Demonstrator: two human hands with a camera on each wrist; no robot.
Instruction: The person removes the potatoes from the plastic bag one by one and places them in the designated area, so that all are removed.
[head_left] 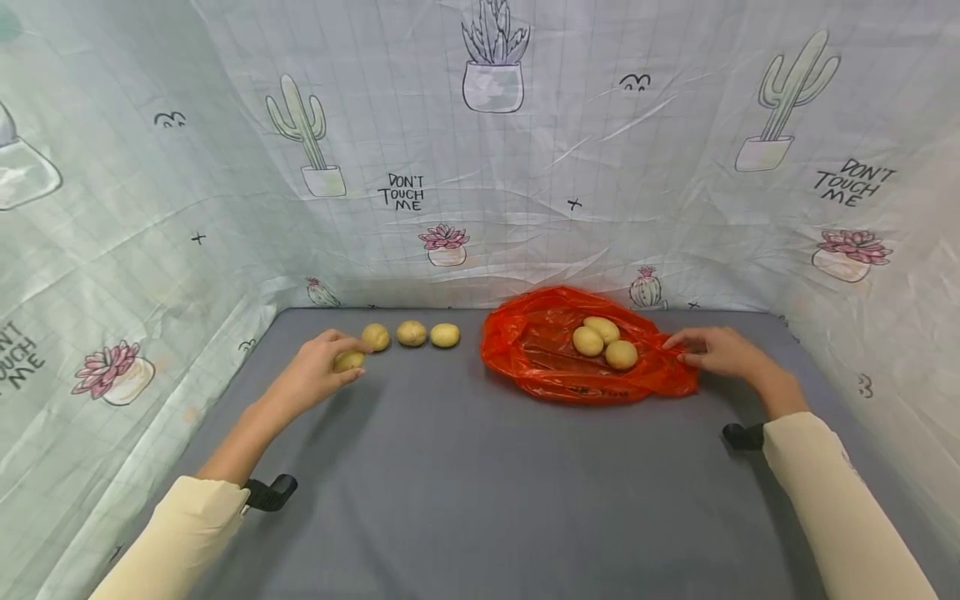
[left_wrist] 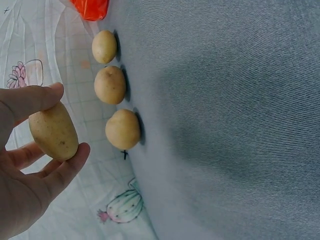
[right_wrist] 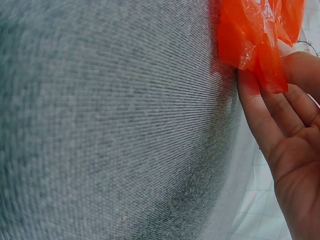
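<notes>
My left hand (head_left: 318,371) pinches a small yellow potato (left_wrist: 54,131) between thumb and fingers, at the left end of a row of potatoes. That row holds a left potato (head_left: 376,337), a middle potato (head_left: 411,333) and a right potato (head_left: 445,335) on the grey table. At the right, a red plastic bag (head_left: 525,367) lies spread out with three potatoes (head_left: 621,355) on it. My right hand (head_left: 723,352) pinches the gathered right end of the bag, its thumb above and fingers beneath the film in the right wrist view.
The grey table (head_left: 465,492) runs up to a hanging cloth (head_left: 525,242) printed with cacti, which encloses the back and both sides. A black strap (head_left: 272,493) is at the left wrist and another black strap (head_left: 742,437) at the right.
</notes>
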